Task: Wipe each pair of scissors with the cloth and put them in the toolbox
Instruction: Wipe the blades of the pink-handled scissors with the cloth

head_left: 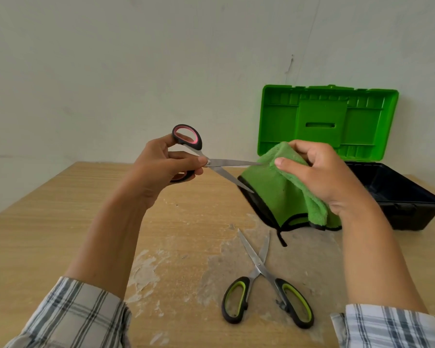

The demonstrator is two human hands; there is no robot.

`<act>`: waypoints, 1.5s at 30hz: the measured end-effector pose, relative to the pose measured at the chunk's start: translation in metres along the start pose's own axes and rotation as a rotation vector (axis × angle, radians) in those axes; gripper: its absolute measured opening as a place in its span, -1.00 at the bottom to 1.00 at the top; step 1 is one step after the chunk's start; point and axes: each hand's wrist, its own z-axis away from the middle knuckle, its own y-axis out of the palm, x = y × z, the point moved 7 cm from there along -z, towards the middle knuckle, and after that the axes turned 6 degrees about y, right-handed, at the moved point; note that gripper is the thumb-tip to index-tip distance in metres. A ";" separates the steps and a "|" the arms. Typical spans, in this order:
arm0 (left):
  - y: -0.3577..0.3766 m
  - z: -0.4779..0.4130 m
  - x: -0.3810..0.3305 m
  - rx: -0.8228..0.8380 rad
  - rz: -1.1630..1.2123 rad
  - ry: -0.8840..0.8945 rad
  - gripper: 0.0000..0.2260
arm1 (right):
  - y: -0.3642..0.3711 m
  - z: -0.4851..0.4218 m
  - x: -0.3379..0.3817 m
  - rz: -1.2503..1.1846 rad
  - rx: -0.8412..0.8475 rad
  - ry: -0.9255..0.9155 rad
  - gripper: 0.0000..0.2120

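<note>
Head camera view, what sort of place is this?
Likely a simple workbench: a worn wooden table against a bare wall, an open green-lidded toolbox, scissors and a cloth in hand.

The lower loop of the pink-and-black-handled steel scissors (pixel 226 163) is mostly hidden behind the curled fingers of the left hand (pixel 161 169). The tip of their upper blade disappears into the fluffy green cloth with black edging (pixel 269 194). The fingertips of the right hand (pixel 324 174), apart from the thumb, are tucked out of sight against that cloth. Cloth and right hand together cover the near left corner of the black plastic toolbox with a raised green lid (pixel 409 219), whose inside is too dark to read. The checked shirt sleeves (pixel 73 317) and the worn wooden counter (pixel 60 234) run off the bottom edge.
</note>
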 end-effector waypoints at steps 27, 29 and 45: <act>0.025 -0.003 0.006 0.077 -0.275 0.093 -0.88 | 0.071 0.000 0.023 0.448 0.174 -0.198 -0.82; 0.025 -0.003 0.007 0.081 -0.269 0.090 -0.87 | 0.071 -0.001 0.023 0.467 0.152 -0.211 -0.83; 0.017 -0.002 0.006 0.049 -0.151 0.048 -0.94 | 0.052 0.000 0.017 0.462 0.153 -0.218 -0.78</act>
